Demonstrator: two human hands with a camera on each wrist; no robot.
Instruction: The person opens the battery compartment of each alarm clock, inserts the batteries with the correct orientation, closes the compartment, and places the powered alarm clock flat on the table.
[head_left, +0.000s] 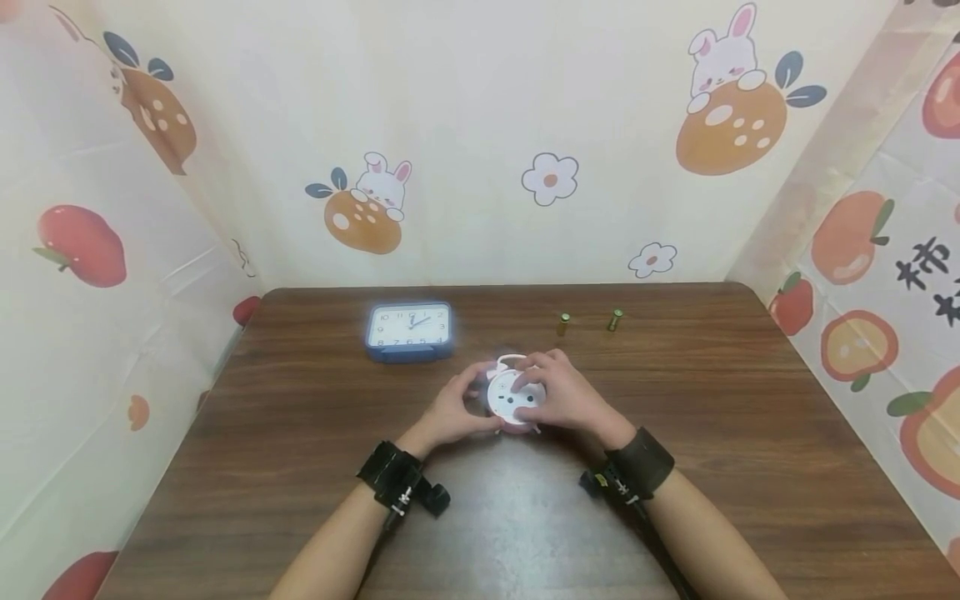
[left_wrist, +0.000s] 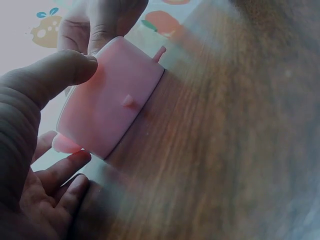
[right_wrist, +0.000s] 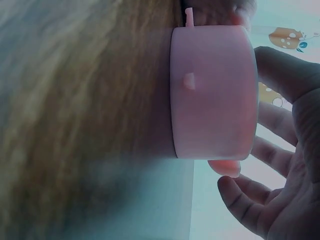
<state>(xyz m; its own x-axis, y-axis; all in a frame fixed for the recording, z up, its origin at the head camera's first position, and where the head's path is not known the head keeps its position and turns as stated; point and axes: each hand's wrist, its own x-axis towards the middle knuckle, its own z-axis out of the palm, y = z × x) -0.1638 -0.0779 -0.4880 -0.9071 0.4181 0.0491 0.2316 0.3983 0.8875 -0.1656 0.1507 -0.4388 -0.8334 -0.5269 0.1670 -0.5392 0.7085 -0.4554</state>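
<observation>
A small round pink alarm clock (head_left: 498, 403) lies face down on the table, its white back facing up. My left hand (head_left: 454, 412) holds the clock from the left; its thumb (left_wrist: 75, 67) lies against the pink side wall near the back rim. From the right, my right hand (head_left: 567, 393) reaches over the white back, with thumb and fingertips on it. Short pink feet stick out of the clock's side wall (right_wrist: 220, 100) in both wrist views. What lies beneath the right fingertips is hidden.
A blue rectangular clock (head_left: 410, 353) with a white dial stands at the back left. Two small green-topped batteries (head_left: 563, 325) are beyond the right hand. The brown wooden table (head_left: 300, 417) meets a printed cloth backdrop (head_left: 465, 167) behind and at both sides.
</observation>
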